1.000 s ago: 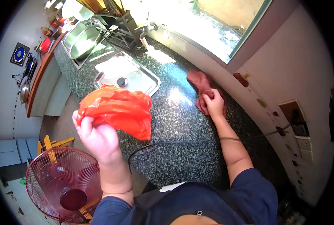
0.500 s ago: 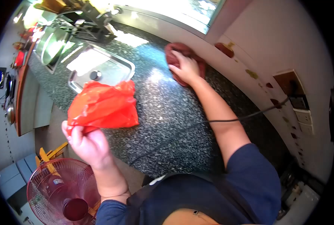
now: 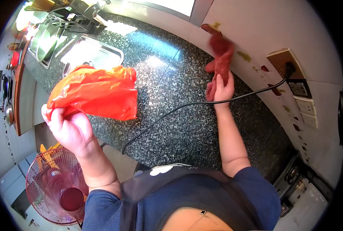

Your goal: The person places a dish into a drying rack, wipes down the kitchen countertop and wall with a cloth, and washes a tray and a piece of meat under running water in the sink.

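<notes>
My left hand (image 3: 71,129) pinches the edge of an orange-red plastic bag (image 3: 98,92), holding it up over the left side of the countertop. The bag hangs out to the right and covers part of a metal tray. My right hand (image 3: 223,90) is closed on a dark red cloth (image 3: 220,61), which is bunched and blurred at its upper end, close to the wall. A black power cable (image 3: 171,111) crosses the right wrist area and runs over the speckled dark granite countertop (image 3: 171,138).
A rectangular metal tray lid (image 3: 113,54) lies beyond the bag. Further left are a sink with a green basin (image 3: 46,42) and a black dish rack (image 3: 79,23). A plugged-in wall socket (image 3: 289,71) is at right. A red-caged fan (image 3: 56,184) stands at lower left.
My right hand has moved right and nearer, lifting the cloth from where it lay flat on the counter. The bag has moved left and opened out somewhat in my left hand.
</notes>
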Action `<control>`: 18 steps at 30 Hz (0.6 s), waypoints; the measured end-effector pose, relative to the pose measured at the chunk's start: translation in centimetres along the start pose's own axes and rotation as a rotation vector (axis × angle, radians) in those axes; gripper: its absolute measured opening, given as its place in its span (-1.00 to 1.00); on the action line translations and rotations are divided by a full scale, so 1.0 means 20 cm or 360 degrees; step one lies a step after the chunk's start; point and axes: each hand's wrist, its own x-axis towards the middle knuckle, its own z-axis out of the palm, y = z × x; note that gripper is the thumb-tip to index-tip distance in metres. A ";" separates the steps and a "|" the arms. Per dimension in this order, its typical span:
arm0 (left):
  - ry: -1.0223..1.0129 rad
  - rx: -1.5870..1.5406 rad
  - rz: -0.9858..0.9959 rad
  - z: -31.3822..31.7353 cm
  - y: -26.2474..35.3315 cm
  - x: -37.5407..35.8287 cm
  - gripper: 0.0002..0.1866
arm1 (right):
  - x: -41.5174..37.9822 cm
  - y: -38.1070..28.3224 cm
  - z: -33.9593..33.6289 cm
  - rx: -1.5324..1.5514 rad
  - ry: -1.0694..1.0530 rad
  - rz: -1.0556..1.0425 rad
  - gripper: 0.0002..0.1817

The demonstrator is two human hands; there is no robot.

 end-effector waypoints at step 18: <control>0.0263 0.0019 0.0233 -0.07 0.44 -0.27 -0.80 | -0.28 0.24 0.75 -0.0993 -0.1752 -0.1422 -0.69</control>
